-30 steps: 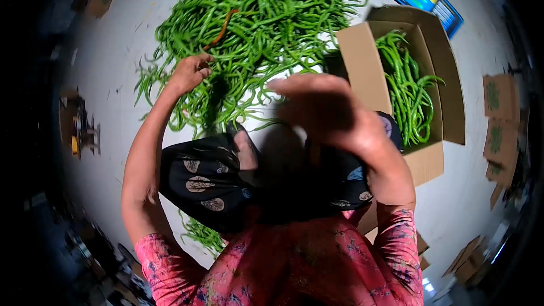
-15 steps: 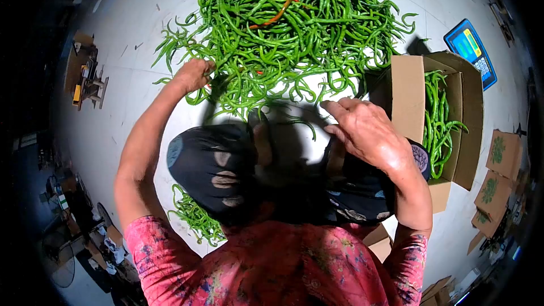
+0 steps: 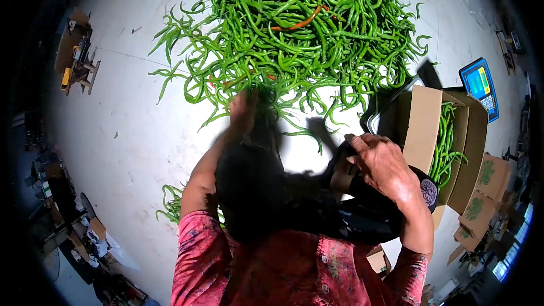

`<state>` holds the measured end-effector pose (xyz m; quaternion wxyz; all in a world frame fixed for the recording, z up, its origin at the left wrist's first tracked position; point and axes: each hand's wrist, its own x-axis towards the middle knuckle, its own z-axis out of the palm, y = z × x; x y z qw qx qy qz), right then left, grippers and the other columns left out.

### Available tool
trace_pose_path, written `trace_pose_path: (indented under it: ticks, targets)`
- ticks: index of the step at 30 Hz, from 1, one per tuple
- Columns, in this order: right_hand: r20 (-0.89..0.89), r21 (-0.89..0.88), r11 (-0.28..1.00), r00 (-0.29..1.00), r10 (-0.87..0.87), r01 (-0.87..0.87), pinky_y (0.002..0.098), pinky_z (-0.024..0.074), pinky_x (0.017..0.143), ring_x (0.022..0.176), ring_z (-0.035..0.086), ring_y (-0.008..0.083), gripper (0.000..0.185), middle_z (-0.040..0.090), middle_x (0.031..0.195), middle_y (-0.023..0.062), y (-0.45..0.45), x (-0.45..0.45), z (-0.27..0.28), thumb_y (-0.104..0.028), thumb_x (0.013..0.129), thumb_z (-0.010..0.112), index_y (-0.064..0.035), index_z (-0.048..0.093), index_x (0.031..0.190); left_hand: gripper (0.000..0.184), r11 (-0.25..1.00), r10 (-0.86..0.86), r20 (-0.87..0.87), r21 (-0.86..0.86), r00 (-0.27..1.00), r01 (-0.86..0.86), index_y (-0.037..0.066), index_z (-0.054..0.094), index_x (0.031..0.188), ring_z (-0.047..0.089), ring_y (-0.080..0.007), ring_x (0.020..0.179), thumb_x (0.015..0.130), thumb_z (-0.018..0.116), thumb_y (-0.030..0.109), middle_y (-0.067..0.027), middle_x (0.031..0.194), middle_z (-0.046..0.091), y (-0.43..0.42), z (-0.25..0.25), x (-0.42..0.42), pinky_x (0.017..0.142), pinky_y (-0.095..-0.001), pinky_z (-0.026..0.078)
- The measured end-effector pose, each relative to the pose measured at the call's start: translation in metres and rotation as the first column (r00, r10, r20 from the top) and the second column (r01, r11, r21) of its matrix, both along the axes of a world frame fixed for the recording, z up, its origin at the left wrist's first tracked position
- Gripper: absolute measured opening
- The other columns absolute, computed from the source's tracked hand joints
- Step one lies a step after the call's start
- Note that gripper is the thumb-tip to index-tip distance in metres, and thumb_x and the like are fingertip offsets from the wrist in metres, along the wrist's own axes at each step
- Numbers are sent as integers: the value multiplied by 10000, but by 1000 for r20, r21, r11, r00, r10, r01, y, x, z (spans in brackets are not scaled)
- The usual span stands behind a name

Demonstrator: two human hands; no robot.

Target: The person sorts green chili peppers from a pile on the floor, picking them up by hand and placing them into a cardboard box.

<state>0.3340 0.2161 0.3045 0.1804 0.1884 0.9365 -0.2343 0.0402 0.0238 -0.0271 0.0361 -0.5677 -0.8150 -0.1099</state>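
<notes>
A large heap of long green chili peppers [image 3: 317, 39] lies on the floor in front of me, with a few red ones such as the red chili [image 3: 300, 21] among them. My left hand [image 3: 243, 107] reaches into the near edge of the heap; shadow hides its fingers, so their grip is unclear. Above my right knee hovers my right hand [image 3: 382, 161], fingers loosely bent, thumb apart from the index finger, nothing visible in it. Beside it on the right, an open cardboard box [image 3: 422, 119] holds more green chilies [image 3: 445, 147].
Behind the box stands a scale display [image 3: 479, 86] with a blue frame. A smaller pile of green chilies [image 3: 171, 204] is by my left side. Printed cartons [image 3: 481, 209] sit at the far right, and a small wooden stool-like object [image 3: 79, 59] at the left.
My left hand has moved right and nearer to me along the heap's edge, into shadow. My right hand has shifted slightly right and nearer. The view has turned a little.
</notes>
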Motion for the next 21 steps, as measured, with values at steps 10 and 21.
trace_pose_path:
  ticks: [10,21]
  targets:
    - [-91,97,990,990,108,-99,421,489,799,889,620,344,432,619,987,195,-4,-15,-9,-118,809,627,28,554,1209,544,989,-115,66,-86,991,121,71,510,1296,591,-340,874,759,600,78,-159,895,579,33,-9,-7,664,-461,450]
    - [-49,105,985,988,145,-139,406,478,802,886,598,332,572,593,990,191,-6,-13,-6,-51,704,629,56,514,1254,370,919,-307,-272,166,912,358,130,576,1211,592,-320,748,841,605,135,-187,891,604,74,5,4,626,-411,466]
